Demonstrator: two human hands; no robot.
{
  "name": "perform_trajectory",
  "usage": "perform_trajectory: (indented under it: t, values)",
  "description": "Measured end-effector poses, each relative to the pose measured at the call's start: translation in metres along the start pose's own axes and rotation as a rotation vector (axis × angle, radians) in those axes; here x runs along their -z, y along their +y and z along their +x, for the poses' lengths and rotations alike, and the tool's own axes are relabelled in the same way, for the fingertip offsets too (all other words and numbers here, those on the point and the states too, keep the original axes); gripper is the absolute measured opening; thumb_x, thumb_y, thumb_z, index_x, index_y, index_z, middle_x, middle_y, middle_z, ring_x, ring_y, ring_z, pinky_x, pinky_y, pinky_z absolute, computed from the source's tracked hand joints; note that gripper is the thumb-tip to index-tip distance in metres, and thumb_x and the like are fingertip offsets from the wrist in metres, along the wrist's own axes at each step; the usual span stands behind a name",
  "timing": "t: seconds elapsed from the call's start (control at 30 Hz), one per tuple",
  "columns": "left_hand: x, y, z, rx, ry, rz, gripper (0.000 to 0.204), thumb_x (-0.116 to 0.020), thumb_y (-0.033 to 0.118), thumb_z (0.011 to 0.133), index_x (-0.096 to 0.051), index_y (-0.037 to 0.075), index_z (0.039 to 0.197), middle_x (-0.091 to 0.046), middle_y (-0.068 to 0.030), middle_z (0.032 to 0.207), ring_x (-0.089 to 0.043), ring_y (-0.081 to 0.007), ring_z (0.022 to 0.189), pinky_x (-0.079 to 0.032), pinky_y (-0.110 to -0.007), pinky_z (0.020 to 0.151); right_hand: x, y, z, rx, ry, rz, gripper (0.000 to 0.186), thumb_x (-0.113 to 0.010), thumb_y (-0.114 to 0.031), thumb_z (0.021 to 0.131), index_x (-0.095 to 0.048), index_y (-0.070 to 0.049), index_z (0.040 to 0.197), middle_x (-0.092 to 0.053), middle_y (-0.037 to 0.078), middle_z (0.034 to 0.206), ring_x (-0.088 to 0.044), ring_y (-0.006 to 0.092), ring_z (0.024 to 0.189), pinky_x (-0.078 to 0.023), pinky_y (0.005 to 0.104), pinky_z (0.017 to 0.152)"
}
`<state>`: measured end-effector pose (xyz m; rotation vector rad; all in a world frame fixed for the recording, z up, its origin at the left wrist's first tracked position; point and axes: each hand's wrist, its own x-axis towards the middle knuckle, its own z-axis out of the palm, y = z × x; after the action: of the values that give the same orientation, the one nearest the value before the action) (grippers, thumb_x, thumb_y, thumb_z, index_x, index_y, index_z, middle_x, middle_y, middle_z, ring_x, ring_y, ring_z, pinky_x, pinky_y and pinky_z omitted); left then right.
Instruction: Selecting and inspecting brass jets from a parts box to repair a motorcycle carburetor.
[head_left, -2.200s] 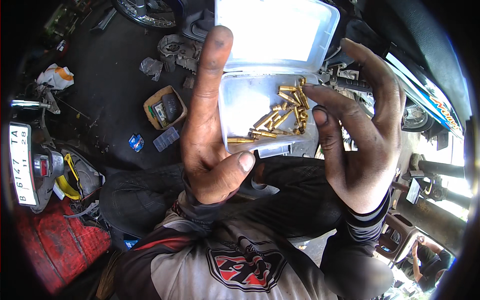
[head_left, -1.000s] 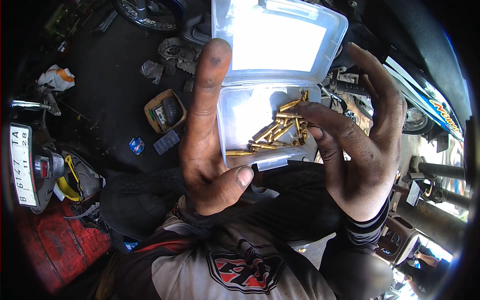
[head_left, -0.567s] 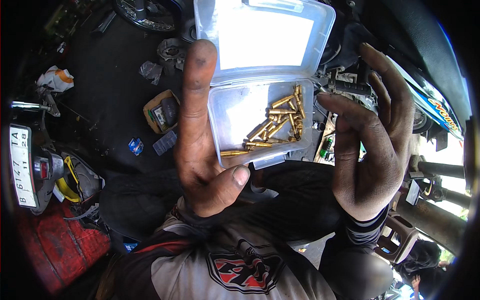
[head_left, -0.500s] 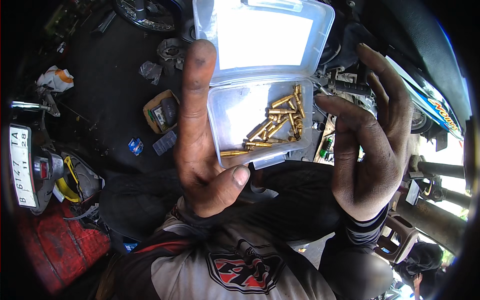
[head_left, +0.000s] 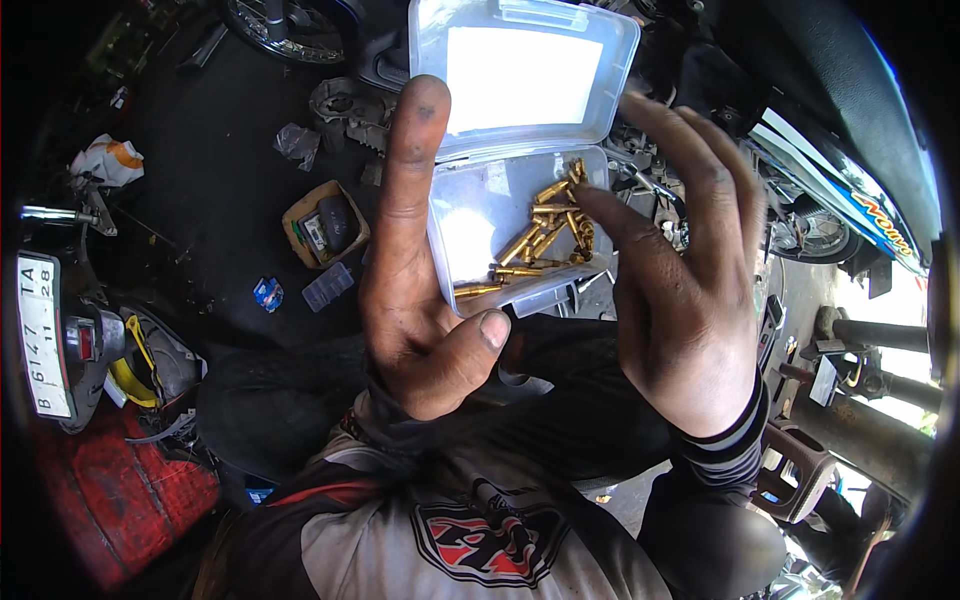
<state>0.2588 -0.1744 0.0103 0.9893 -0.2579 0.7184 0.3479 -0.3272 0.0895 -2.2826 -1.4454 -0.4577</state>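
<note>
My left hand holds a clear plastic box from its left side, with the index finger stretched up along the edge and the thumb near the front wall. The lid is hinged back and carries a white panel. Inside, several slim brass parts, like carburetor jets, lie heaped toward the right, and one lies by the front wall. My right hand is open, its index fingertip over the right edge of the heap and its other fingers spread beside the box. Its thumb is hidden.
A cardboard carton with small items, a clear compartment case and a blue packet lie on the dark floor. A red surface is at lower left. Motorcycle parts and a wheel stand around; a brown stool is at right.
My right hand has moved left from beside the box, bringing its index fingertip over the brass parts. The box has shifted slightly and tilted in my left hand.
</note>
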Motion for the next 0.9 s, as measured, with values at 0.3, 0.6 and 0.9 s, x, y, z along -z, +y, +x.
perform_trajectory:
  t: [0.3,0.6,0.9]
  values:
    - [-0.002,-0.001,0.004,-0.011,0.046,-0.141,0.118,-0.063,0.008,0.074,0.01,0.01,0.166,-0.016,-0.0316,0.166,-0.032,-0.0456,0.151,-0.034,-0.058,0.12,0.002,0.01,0.003,-0.035,0.119,0.274,0.044,-0.049,0.017,0.071,-0.077,0.005,0.103,-0.048,0.031,0.148,-0.048,0.041,0.143,-0.039,0.0509,0.118]
    - [-0.005,-0.005,0.004,-0.023,0.017,-0.096,0.117,-0.063,0.009,0.076,0.011,0.01,0.166,-0.016,-0.0329,0.165,-0.032,-0.0462,0.15,-0.034,-0.059,0.12,0.001,0.003,0.0,-0.015,0.047,0.009,0.051,-0.056,0.01,0.067,-0.078,-0.006,0.111,-0.053,0.02,0.15,-0.044,0.041,0.142,-0.035,0.0541,0.119]
    - [-0.009,-0.011,-0.002,-0.048,0.025,0.014,0.113,-0.063,0.009,0.076,0.006,0.004,0.166,-0.018,-0.0327,0.165,-0.034,-0.0445,0.149,-0.033,-0.055,0.12,0.001,-0.004,-0.002,-0.081,-0.015,-0.066,0.034,-0.067,0.006,0.079,-0.075,-0.004,0.111,-0.051,0.019,0.151,-0.044,0.0424,0.141,-0.038,0.0547,0.116]
